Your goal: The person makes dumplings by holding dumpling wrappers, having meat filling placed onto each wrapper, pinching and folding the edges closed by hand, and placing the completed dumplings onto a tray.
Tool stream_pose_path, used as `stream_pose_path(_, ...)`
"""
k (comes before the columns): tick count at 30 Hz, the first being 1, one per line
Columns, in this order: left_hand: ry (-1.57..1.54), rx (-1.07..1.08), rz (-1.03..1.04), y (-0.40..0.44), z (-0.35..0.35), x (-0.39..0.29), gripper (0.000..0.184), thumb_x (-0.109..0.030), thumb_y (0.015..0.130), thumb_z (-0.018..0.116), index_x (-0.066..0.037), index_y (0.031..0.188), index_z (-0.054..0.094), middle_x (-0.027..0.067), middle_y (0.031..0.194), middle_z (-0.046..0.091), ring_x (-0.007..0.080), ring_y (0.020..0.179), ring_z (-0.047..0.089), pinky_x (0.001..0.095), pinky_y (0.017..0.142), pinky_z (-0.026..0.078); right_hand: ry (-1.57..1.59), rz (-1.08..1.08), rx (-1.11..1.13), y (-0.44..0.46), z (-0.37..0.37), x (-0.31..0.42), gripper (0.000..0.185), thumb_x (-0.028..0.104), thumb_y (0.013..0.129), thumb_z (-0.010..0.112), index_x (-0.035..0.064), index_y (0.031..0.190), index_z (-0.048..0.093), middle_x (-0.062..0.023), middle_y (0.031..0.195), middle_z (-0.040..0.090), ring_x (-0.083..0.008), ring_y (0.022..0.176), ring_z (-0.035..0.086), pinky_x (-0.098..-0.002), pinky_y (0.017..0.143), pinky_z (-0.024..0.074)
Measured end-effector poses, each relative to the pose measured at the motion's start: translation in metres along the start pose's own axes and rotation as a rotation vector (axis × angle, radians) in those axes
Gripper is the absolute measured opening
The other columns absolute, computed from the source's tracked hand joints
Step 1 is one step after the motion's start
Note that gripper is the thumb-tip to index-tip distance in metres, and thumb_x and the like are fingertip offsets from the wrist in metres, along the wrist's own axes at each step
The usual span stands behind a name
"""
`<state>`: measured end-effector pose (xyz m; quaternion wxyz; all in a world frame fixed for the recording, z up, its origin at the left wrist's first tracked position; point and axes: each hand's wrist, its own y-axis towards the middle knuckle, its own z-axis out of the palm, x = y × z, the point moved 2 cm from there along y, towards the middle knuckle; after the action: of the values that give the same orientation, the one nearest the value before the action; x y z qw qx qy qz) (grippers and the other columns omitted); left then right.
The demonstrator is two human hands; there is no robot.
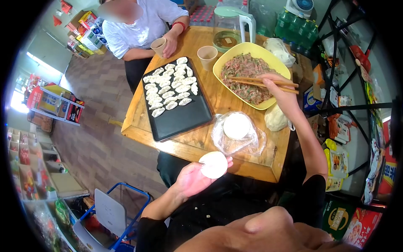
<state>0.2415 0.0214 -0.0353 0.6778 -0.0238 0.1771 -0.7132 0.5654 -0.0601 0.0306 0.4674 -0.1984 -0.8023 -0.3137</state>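
My left hand (pixel 193 180) holds a round white dumpling wrapper (pixel 214 165) flat across its fingers, just off the table's near edge. Chopsticks (pixel 245 80) are gripped in my right hand (pixel 282 94), their tips in the minced meat filling (pixel 247 61). The filling, flecked with green, lies in a yellow bowl (pixel 275 63). A stack of wrappers (pixel 236 126) sits on a clear plastic bag (pixel 254 145) between my hands. On the left, a black tray (pixel 182 119) carries rows of folded dumplings (pixel 168 88). Pale dough (pixel 276 118) rests beside the bowl, below my right wrist.
Across the wooden table (pixel 201 145) another person (pixel 140 29) sits with a hand around a paper cup (pixel 158 45). A second cup (pixel 207 56) and a glass kettle (pixel 226 35) stand near the bowl. Shelving (pixel 361 109) runs along the right; a folding chair (pixel 111 210) stands lower left.
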Motion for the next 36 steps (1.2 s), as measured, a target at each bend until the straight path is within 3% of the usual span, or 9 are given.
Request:
stream_pose_path(5,-0.004,-0.002,-0.013,0.000,-0.001,0.000,0.075,-0.022,0.078,0.056,0.011,0.141,0.032,0.0275,0.146,0.038,0.0374,0.139,0.035,0.0394,0.118,0.023,0.042,0.080,0.074,0.002,-0.007,-0.003,0.019,0.016,0.094,0.062,-0.0004,0.102,0.068,-0.0029,0.095,0.068,-0.0093,0.086,0.062,-0.0225,0.075,0.0500)
stream_pose_path(7,-0.008,0.002,-0.010,0.000,-0.002,-0.001,0.074,-0.021,0.078,0.055,0.011,0.141,0.032,0.0276,0.146,0.038,0.0376,0.139,0.035,0.0395,0.118,0.023,0.206,0.237,0.040,0.003,-0.019,0.002,0.021,0.016,0.095,0.061,-0.0012,0.105,0.066,-0.0059,0.099,0.068,-0.0113,0.088,0.065,-0.0237,0.076,0.0522)
stream_pose_path(12,-0.017,-0.012,-0.015,-0.001,0.001,-0.005,0.073,-0.020,0.078,0.053,0.011,0.141,0.031,0.0279,0.146,0.037,0.0381,0.139,0.034,0.0396,0.117,0.025,0.279,0.113,-0.068,0.007,-0.029,0.000,0.024,0.017,0.096,0.060,-0.0019,0.110,0.063,-0.0078,0.103,0.068,-0.0138,0.091,0.065,-0.0255,0.078,0.0534)
stream_pose_path(20,-0.009,-0.035,-0.021,-0.003,-0.002,0.001,0.077,-0.020,0.074,0.055,0.010,0.142,0.031,0.0284,0.149,0.032,0.0404,0.141,0.030,0.0421,0.119,0.023,0.008,0.119,0.078,-0.011,-0.017,0.001,0.018,0.013,0.095,0.058,-0.0004,0.104,0.067,-0.0054,0.103,0.068,-0.0128,0.097,0.061,-0.0278,0.087,0.0489)
stream_pose_path(26,-0.046,-0.064,-0.041,-0.004,-0.007,0.005,0.072,-0.022,0.079,0.055,0.010,0.140,0.034,0.0267,0.145,0.040,0.0369,0.138,0.037,0.0391,0.118,0.024,0.337,0.113,-0.034,-0.017,-0.031,0.006,0.018,0.013,0.095,0.059,-0.0004,0.104,0.065,-0.0037,0.097,0.067,-0.0110,0.091,0.061,-0.0237,0.079,0.0501)
stream_pose_path(32,-0.040,-0.028,-0.035,0.000,-0.002,0.010,0.073,-0.021,0.078,0.055,0.010,0.140,0.034,0.0271,0.145,0.039,0.0373,0.138,0.036,0.0395,0.118,0.024,0.016,-0.005,0.054,-0.005,-0.005,-0.007,0.018,0.015,0.094,0.061,0.0027,0.104,0.068,-0.0012,0.095,0.068,-0.0078,0.085,0.059,-0.0238,0.073,0.0480)
stream_pose_path(36,-0.009,-0.016,-0.032,0.004,-0.002,0.007,0.073,-0.020,0.077,0.056,0.010,0.140,0.033,0.0277,0.147,0.036,0.0396,0.139,0.033,0.0410,0.118,0.024,0.065,-0.007,0.027,0.001,-0.011,0.002,0.018,0.015,0.094,0.061,0.0016,0.103,0.068,-0.0009,0.093,0.068,-0.0072,0.085,0.059,-0.0228,0.073,0.0476)
